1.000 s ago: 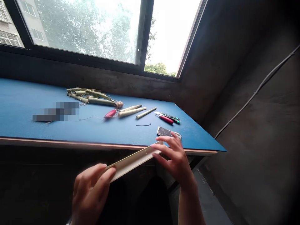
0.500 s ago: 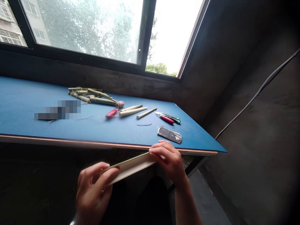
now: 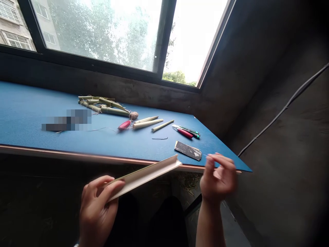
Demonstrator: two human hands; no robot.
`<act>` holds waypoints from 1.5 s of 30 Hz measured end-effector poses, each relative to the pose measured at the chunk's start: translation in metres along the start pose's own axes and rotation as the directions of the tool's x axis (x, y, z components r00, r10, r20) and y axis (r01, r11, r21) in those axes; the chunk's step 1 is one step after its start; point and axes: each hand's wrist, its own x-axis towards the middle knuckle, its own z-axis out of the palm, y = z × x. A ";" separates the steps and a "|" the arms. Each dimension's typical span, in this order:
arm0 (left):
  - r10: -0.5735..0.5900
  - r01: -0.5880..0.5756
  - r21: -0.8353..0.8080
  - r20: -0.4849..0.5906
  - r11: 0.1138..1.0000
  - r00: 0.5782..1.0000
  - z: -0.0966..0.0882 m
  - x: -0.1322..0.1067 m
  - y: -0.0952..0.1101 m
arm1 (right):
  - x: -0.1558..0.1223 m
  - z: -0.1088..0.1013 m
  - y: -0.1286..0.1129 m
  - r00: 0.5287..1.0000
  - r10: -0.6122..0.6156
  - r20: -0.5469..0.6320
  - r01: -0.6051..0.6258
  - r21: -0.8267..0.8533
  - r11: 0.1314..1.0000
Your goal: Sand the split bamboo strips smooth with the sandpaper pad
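My left hand (image 3: 97, 209) is shut on the lower end of a long, pale, curved bamboo strip (image 3: 144, 178), with its green outer edge along the top. The strip's far end sticks out in the air just in front of the table edge. My right hand (image 3: 218, 178) is apart from the strip, blurred, with its fingers pinched together. A faint thin strand may show at the fingertips, but the blur hides whether it holds anything. The nearest thing to it is a dark sanding pad (image 3: 188, 151) on the blue board.
The blue board (image 3: 25, 113) also holds green bamboo pieces (image 3: 102, 107), a twine ball (image 3: 133, 115), a red-handled tool (image 3: 124, 125), pale rods (image 3: 147, 123), several knives (image 3: 185, 132) and a pixelated object (image 3: 66, 120). A window and concrete wall stand behind.
My right hand has let go of the strip's far end and moved right, away from it. The left hand still has the strip, and the view has shifted slightly.
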 end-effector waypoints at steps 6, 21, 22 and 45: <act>-0.314 0.308 -0.083 -0.063 0.948 0.947 0.002 -0.003 -0.005 | 0.019 -0.020 -0.030 0.941 0.019 0.337 -0.056 0.098 0.994; -0.565 0.774 -0.323 0.542 0.544 0.623 0.008 0.000 -0.004 | -0.029 0.025 0.093 0.393 0.511 0.764 0.065 -0.578 0.814; -0.529 0.825 -0.349 0.641 0.444 0.556 0.010 -0.002 -0.002 | -0.031 0.024 0.096 0.380 0.514 0.769 0.074 -0.579 0.812; -0.388 0.837 -0.415 0.881 -0.358 0.271 0.026 -0.010 0.031 | -0.019 -0.016 0.028 0.457 0.104 0.884 0.119 -0.176 0.977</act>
